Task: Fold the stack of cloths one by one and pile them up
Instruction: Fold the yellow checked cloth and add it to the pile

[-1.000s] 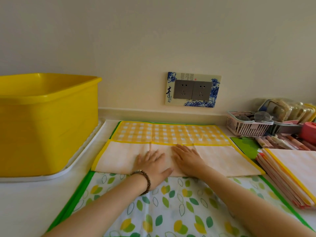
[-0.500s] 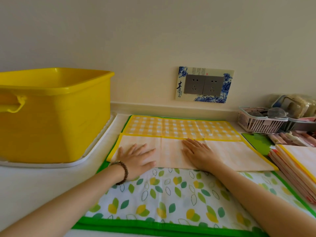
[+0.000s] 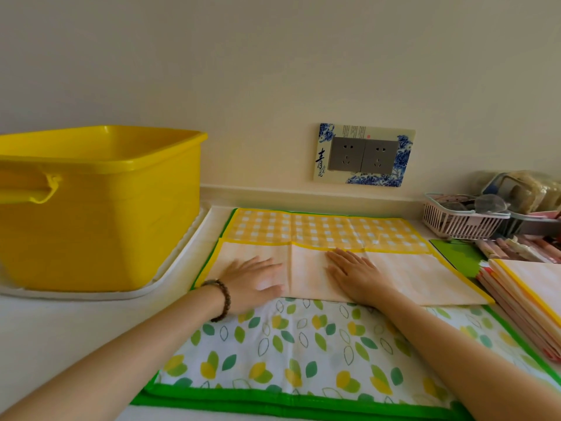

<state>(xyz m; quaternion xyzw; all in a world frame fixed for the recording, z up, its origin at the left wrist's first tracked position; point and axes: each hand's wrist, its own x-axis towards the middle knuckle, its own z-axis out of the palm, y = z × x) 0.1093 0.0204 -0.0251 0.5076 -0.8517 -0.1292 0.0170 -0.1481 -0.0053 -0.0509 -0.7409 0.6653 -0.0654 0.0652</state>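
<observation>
— Both hands are flat, palms down, fingers spread, holding nothing. My left hand (image 3: 255, 281) presses the left part of the folded flap of the yellow cloth (image 3: 403, 281); my right hand (image 3: 353, 273) presses it nearer the middle crease.

— What changed in the last second?

— A second ago the two hands lay side by side at the centre of the flap, almost touching. Since then the left one has slid out toward the cloth's left edge, while the right has barely shifted. They now sit apart, with a bare strip of cloth between them.

— So what does that tell you?

— I read it as smoothing the first fold. The near half is already turned up over itself, its pale underside showing, and beyond my fingertips the yellow checked face lies uncovered. This cloth still needs further folds, I'd judge.

— And around the hands?

— Under my forearms is the leaf-print cloth (image 3: 303, 344) with a green border, spread on the counter (image 3: 45, 335). Right of my right hand sits the stack of cloths (image 3: 531, 293). Left of my left hand, a yellow tub (image 3: 100, 214) stands on a white tray (image 3: 170, 268).
</observation>
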